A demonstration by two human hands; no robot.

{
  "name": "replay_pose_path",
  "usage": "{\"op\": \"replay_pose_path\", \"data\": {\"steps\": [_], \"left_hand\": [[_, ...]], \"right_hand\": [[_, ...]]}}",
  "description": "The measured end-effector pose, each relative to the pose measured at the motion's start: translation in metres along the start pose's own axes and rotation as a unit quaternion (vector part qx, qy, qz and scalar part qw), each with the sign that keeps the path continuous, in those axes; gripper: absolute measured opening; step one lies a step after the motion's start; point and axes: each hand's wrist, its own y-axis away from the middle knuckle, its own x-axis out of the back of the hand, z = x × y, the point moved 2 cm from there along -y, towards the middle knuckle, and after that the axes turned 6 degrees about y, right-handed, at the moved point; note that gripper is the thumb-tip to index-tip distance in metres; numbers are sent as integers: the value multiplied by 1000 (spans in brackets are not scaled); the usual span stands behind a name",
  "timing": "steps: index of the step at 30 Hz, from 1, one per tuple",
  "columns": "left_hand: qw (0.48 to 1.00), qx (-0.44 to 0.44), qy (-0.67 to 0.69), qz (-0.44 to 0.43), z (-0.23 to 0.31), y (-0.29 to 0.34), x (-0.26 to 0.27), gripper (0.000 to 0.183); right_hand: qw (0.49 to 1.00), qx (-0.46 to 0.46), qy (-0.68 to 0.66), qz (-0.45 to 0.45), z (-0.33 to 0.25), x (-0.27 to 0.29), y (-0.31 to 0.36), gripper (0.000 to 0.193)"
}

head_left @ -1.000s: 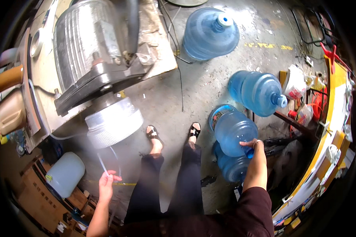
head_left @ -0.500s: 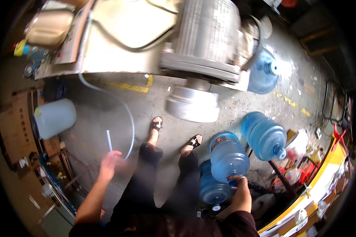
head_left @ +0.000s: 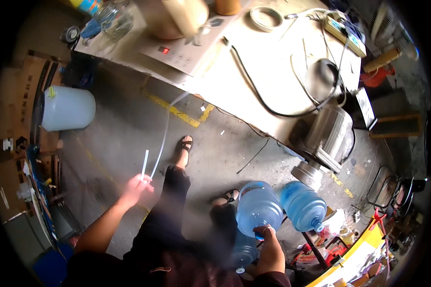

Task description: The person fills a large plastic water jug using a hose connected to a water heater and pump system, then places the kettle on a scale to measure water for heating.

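My left hand (head_left: 138, 187) is closed on a thin clear hose (head_left: 165, 128), whose free end points up above my fingers. From my grip, the hose runs up to the table's near edge. My right hand (head_left: 266, 232) grips the neck of a large translucent blue water jug (head_left: 257, 206), tilted with its neck toward me. Beside it on the right lies another blue jug (head_left: 303, 206) with a capped neck. A third blue jug (head_left: 244, 252) is partly hidden below the held one, near my right leg.
A table (head_left: 258, 57) spans the top, bearing an induction cooker (head_left: 177, 56) with a blurred pot, cables and a power strip (head_left: 345, 36). A metal motor-like machine (head_left: 326, 136) juts past its right corner. A whitish bucket (head_left: 69, 109) stands left; a yellow-edged cluttered surface (head_left: 354, 253) is at lower right.
The view has swung, bringing more of the tabletop into sight, and the machine now appears smaller and farther right. Both hands keep their holds on the hose and the jug.
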Motion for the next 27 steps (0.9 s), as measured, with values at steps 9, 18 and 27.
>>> {"op": "replay_pose_path", "data": {"steps": [9, 18, 27], "left_hand": [[979, -66, 191, -15, -11, -63, 1, 26], [974, -84, 161, -133, -87, -131, -115, 19], [976, 1, 27, -215, -120, -142, -202, 24]], "right_hand": [[984, -21, -28, 175, -6, 127, 122, 57], [976, 54, -11, 210, -210, 82, 148, 124], [929, 229, 4, 290, -276, 17, 130, 97]]}}
